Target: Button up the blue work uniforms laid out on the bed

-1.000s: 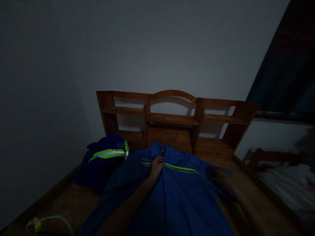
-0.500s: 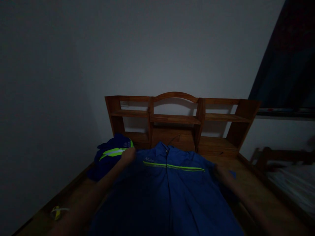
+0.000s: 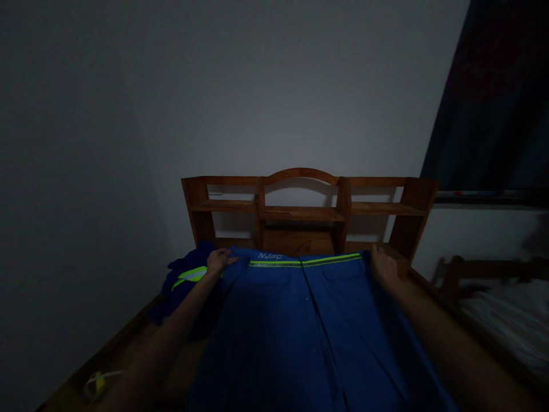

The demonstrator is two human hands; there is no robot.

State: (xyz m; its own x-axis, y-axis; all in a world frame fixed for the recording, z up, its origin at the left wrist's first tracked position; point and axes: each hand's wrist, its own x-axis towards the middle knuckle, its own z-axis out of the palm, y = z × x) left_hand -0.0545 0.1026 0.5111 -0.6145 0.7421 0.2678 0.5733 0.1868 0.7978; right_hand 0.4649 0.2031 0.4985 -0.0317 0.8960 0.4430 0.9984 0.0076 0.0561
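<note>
While both your arms reach forward and away from you, your two hands sit at about the same height at opposite upper corners of the blue jacket (image 3: 278, 320). Your left hand (image 3: 218, 260) is at the left corner, its forearm slanting up from the lower left; the thumb and fingers pinch the cloth, with one finger stretched out along it toward the middle. Your right hand (image 3: 383, 269) is curled more tightly, knuckles upward, gripping the right corner, and that forearm runs up from the lower right. Just where the right fingertips meet the cloth is too dark to tell.

The jacket lies between your forearms, its front toward you, spreading from your hands down past the bottom edge of the view. Its yellow-green stripe (image 3: 274, 264) runs between your hands near the upper edge, with pale lettering (image 3: 270, 256) just above the left part. A dark seam slants down the front.

Just beside your left hand, and partly behind that forearm, a darker blue garment (image 3: 182, 292) lies crumpled, with a bright band of its own. Beyond the jacket stands a wooden shelf unit (image 3: 302, 214) against the pale wall (image 3: 278, 109).
</note>
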